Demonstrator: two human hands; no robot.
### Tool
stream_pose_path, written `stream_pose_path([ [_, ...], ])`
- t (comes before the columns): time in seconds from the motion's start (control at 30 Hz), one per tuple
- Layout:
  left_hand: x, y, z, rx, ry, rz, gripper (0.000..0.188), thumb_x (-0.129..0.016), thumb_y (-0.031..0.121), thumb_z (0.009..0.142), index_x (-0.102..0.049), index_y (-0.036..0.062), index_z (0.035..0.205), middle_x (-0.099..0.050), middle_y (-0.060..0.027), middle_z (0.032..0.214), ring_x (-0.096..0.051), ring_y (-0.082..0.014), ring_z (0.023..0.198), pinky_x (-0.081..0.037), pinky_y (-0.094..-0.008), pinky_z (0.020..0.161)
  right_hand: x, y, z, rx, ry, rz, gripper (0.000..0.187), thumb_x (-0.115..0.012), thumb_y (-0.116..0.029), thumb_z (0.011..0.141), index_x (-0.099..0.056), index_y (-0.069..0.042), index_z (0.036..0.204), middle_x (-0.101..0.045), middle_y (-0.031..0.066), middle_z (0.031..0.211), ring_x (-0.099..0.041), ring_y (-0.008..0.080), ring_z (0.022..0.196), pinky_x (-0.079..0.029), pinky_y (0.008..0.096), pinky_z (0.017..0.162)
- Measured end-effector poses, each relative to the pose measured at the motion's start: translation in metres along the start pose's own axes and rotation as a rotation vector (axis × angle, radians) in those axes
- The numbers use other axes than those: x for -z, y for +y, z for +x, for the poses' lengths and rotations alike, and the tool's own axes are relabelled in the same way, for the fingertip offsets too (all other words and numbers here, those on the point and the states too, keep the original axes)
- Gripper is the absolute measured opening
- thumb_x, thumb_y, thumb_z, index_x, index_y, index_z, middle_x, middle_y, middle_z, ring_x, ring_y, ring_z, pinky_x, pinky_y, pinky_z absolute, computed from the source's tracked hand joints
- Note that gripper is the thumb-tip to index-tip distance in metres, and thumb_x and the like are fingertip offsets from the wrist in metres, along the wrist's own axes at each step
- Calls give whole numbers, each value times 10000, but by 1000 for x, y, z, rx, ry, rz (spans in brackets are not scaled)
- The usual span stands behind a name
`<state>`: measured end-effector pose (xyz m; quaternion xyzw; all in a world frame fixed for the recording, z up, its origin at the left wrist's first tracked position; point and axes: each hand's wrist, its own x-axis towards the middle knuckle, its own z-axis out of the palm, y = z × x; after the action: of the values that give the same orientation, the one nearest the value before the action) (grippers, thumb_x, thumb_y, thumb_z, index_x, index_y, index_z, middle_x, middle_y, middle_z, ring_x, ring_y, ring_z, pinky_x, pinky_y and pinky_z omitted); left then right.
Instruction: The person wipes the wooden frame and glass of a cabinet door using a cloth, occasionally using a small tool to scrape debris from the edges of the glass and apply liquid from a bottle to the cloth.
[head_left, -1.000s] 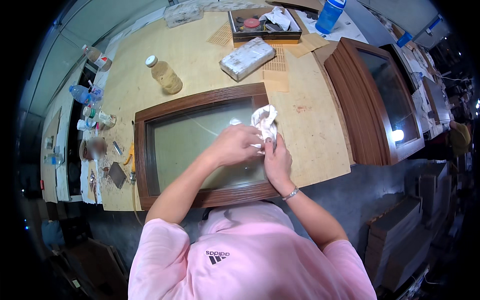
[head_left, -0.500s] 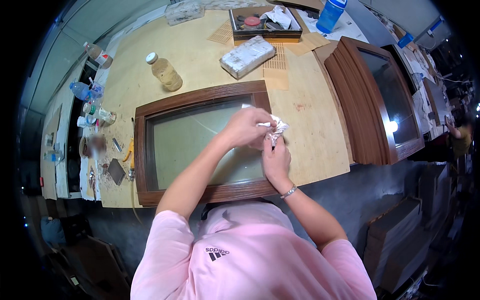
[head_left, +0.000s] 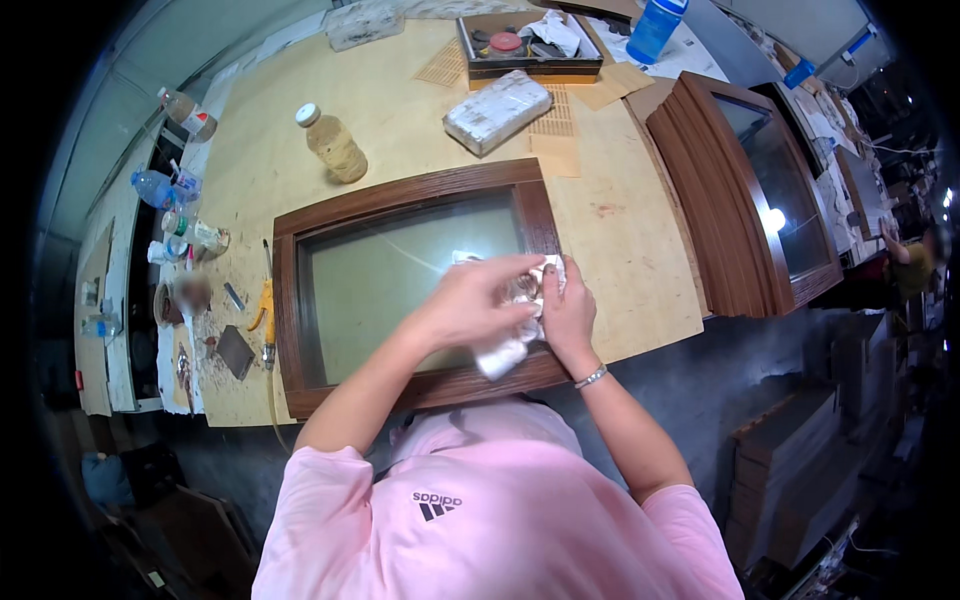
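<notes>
A crumpled white rag (head_left: 502,358) is bunched between my two hands, above the right end of a brown wooden-framed glass panel (head_left: 400,285). My left hand (head_left: 465,308) curves its fingers and thumb round the rag from the left. From the right, my right hand (head_left: 570,312) grips it with the thumb up. One loose fold hangs below my left fingers, and another white bit shows above the left hand. The panel lies flat on the light wooden table, its near edge close to my body. Part of its right frame side is hidden behind my hands.
A bottle of yellowish liquid (head_left: 332,145), a white wrapped block (head_left: 497,112) and an open box (head_left: 530,65) stand beyond the panel. Stacked brown frames (head_left: 715,200) lean at right. A yellow-handled air gun (head_left: 265,320) lies left. Another person (head_left: 910,265) is far right.
The rag has opened from a tight bunch into a looser one with a hanging fold. My left hand has moved down and nearer, its fingers more spread. My right hand has shifted slightly right.
</notes>
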<state>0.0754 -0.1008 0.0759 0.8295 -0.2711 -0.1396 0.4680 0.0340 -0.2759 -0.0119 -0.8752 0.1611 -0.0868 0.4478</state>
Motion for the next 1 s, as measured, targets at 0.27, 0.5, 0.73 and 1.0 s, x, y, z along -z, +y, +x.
stream_pose_path([
  [0.27, 184, -169, -153, 297, 902, 51, 140, -671, 39, 909, -724, -20, 1024, -723, -19, 884, -635, -88, 788, -511, -240, 731, -5, -1, -2, 29, 49, -42, 459, -549, -347, 987, -597, 28, 1247, -699, 279, 969, -692, 419, 917, -517, 480, 788],
  [0.5, 244, -255, -271, 730, 886, 584, 161, -670, 103, 857, -751, 81, 994, -730, -119, 839, -701, -245, 753, -547, -365, 706, -12, 9, 2, 61, 81, -175, 469, -555, -360, 990, -600, 25, 1253, -704, 261, 1003, -688, 410, 948, -512, 461, 811],
  [0.73, 263, -293, -248, 1072, 725, 758, 263, -669, 227, 857, -714, 65, 1059, -727, -166, 996, -694, -357, 953, -544, -472, 830, -11, 22, 9, 61, 65, -177, 469, -541, -350, 1002, -588, 36, 1265, -682, 263, 1117, -663, 392, 1060, -499, 421, 882],
  [1.0, 286, -309, -235, 1089, 483, 854, 266, -608, 187, 860, -727, 49, 1054, -712, -229, 1065, -689, -391, 1015, -548, -498, 844, -11, 31, 7, 55, 140, -317, 475, -548, -380, 984, -610, 0, 1262, -685, 272, 1100, -657, 432, 1045, -505, 462, 877],
])
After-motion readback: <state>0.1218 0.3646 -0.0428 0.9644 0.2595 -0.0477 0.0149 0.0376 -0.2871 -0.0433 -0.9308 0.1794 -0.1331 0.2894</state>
